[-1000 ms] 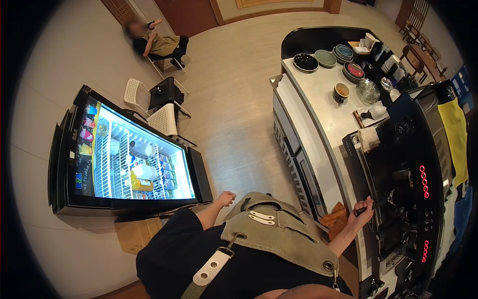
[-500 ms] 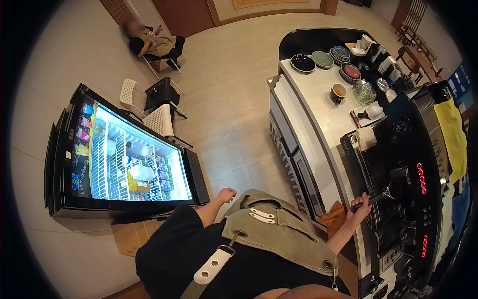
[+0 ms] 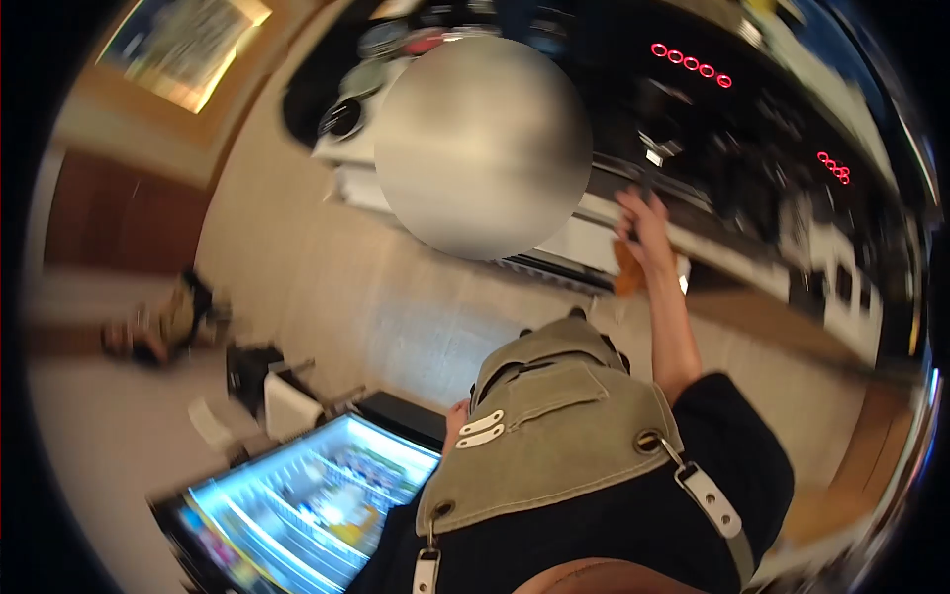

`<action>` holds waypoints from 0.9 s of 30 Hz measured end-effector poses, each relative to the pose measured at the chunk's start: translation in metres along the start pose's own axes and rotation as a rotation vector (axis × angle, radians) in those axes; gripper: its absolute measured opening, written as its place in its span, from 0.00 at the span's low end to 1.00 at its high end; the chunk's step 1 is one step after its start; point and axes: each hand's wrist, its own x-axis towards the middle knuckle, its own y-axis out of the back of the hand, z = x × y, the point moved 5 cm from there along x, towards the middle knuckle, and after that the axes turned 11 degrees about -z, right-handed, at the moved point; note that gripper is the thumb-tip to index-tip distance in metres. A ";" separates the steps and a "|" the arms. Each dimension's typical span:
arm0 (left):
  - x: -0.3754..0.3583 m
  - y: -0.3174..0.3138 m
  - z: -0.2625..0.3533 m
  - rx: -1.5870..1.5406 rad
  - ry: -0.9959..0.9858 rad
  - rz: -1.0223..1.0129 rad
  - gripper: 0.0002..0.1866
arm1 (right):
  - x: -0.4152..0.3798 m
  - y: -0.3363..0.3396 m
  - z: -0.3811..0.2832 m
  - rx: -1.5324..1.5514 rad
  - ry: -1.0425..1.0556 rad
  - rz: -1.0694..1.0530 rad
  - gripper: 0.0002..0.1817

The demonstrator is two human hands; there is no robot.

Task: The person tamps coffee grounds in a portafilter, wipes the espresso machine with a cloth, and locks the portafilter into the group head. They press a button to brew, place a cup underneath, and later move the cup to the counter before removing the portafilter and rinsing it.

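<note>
Fingers wrapped round its dark handle, my right hand [image 3: 645, 233] grips a portafilter [image 3: 647, 183] at the front of the espresso machine [image 3: 732, 129]. The metal end of the portafilter is smeared by motion, close to the machine's dark front with its red-lit buttons. An orange-brown cloth [image 3: 626, 267] hangs at the counter edge just under this hand. My left hand [image 3: 456, 421] is low beside my apron [image 3: 554, 426], near the drinks fridge, its fingers mostly hidden behind the apron.
The lit glass-door fridge [image 3: 297, 505] stands at the lower left, with chairs [image 3: 289, 404] beyond it. Farther left a person [image 3: 173, 322] sits by the wall. Stacked plates [image 3: 343, 119] stand on the counter's far end; a round blur covers the counter's middle.
My view has swung right towards the machine, so the counter now runs across the top and the fridge sits lower. My right hand keeps its grip; my left hand has slipped partly behind the apron.
</note>
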 end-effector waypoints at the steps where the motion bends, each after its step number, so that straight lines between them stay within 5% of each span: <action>1: 0.004 0.004 -0.005 0.047 -0.003 -0.031 0.17 | -0.002 0.001 0.001 0.040 0.011 -0.044 0.12; 9: 0.050 0.024 0.001 0.124 0.120 -0.196 0.21 | -0.068 0.007 -0.019 0.171 -0.019 -0.207 0.09; 16: 0.077 -0.017 0.113 0.280 0.041 -0.296 0.27 | -0.200 0.067 -0.074 0.202 0.047 -0.175 0.11; 24: 0.120 -0.180 0.149 0.434 -0.050 -0.435 0.25 | -0.358 0.221 -0.118 0.194 0.102 0.147 0.12; 26: 0.139 -0.220 0.135 0.325 -0.106 -0.746 0.25 | -0.391 0.278 -0.133 0.188 0.106 0.252 0.11; 27: 0.138 -0.248 0.132 0.571 -0.169 -0.713 0.25 | -0.404 0.311 -0.133 0.191 0.112 0.290 0.10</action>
